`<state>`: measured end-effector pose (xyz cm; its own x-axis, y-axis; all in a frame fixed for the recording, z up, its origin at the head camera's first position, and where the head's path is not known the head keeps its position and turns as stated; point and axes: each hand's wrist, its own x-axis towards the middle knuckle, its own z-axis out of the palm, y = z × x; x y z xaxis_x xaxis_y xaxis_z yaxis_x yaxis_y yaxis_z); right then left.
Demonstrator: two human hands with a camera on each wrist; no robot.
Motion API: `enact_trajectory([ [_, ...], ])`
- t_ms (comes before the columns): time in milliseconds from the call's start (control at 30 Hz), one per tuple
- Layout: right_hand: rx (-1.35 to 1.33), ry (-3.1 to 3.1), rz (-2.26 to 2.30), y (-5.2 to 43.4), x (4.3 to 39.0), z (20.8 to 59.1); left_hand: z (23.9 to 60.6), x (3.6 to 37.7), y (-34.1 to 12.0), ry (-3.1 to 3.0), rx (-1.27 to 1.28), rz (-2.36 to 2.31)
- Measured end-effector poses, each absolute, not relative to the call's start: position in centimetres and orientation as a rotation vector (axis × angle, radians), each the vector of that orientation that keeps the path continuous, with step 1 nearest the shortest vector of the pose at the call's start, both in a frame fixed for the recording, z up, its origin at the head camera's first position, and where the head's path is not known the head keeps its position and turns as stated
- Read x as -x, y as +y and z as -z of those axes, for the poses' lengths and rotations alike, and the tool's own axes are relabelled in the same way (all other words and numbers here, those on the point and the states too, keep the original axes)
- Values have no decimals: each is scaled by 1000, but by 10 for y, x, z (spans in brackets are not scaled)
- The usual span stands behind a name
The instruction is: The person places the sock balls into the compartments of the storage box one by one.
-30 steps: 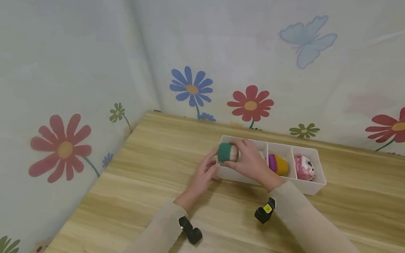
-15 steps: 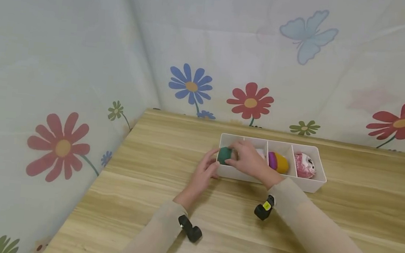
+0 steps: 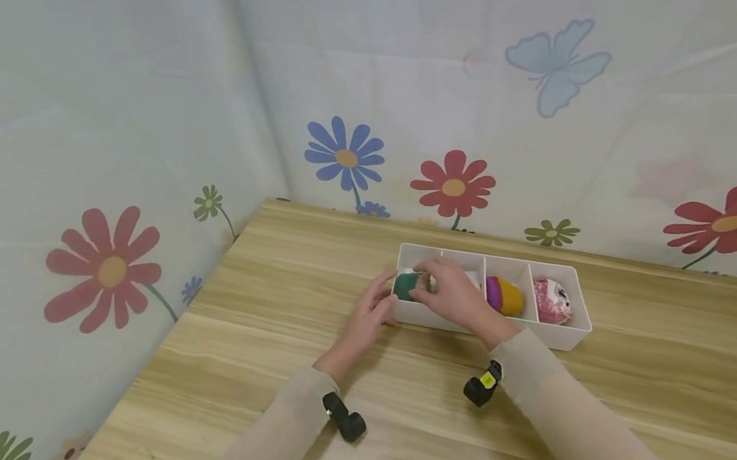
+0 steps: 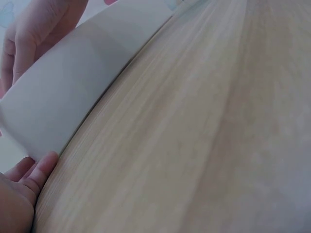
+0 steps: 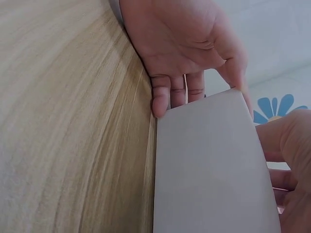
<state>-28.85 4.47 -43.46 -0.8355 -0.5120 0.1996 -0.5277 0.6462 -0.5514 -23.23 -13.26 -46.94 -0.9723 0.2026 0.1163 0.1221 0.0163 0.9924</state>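
Note:
A white three-compartment tray [image 3: 561, 336] lies on the wooden table [image 3: 283, 281]. My right hand [image 3: 423, 283] grips a green-capped toy [image 3: 406, 285] low inside the tray's left compartment; most of the toy is hidden by the fingers. My left hand [image 3: 386, 297] rests its fingers against the tray's left end wall. In the right wrist view the left hand [image 5: 189, 53] touches the tray wall [image 5: 209, 170] at its corner. The left wrist view shows the tray wall [image 4: 63, 102] close up, with the left hand's fingertips [image 4: 29, 172] at its base.
A purple and orange toy [image 3: 503, 296] fills the middle compartment and a pink and white toy [image 3: 552, 302] the right one. Flower-printed cloth walls [image 3: 122, 162] close in the table at the back and left. Bare wood stretches in front of the tray.
My right hand has lowered the green-capped toy from above the tray's rim down into the left compartment. The left hand has stayed at the tray's end.

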Motion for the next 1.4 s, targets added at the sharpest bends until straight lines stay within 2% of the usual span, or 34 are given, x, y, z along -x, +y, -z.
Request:
enact_trajectory([
  [533, -816, -2795, -1051, 57, 276, 430, 474, 233, -135, 2173, -330, -2159],
  [1400, -691, -2731, -999, 107, 264, 436, 468, 241, -156, 2205, -218, -2036],
])
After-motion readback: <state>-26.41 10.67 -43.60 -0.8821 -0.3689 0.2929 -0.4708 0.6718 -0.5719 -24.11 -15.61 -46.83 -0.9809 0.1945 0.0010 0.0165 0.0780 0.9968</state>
